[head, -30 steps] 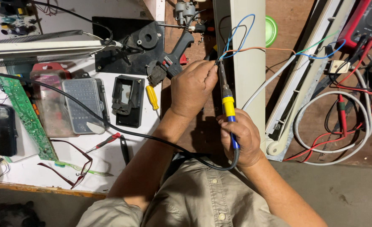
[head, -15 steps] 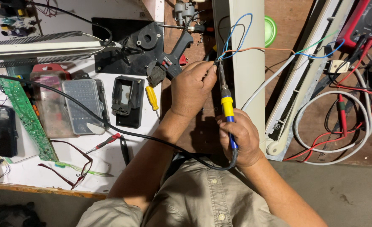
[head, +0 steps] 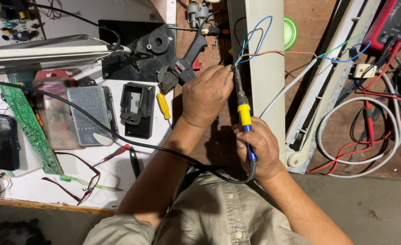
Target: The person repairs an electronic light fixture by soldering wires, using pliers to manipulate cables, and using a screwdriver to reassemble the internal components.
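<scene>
My left hand (head: 206, 96) pinches the wires (head: 250, 43), hiding the joint; my right hand (head: 260, 149) grips the soldering iron (head: 242, 111). Nothing has shifted since a moment ago.

Soldering iron (head: 242, 109) — glossy yellow-blue plastic grip, dull metal shaft; worn matt wooden bench (head: 318, 27), seemingly.
</scene>
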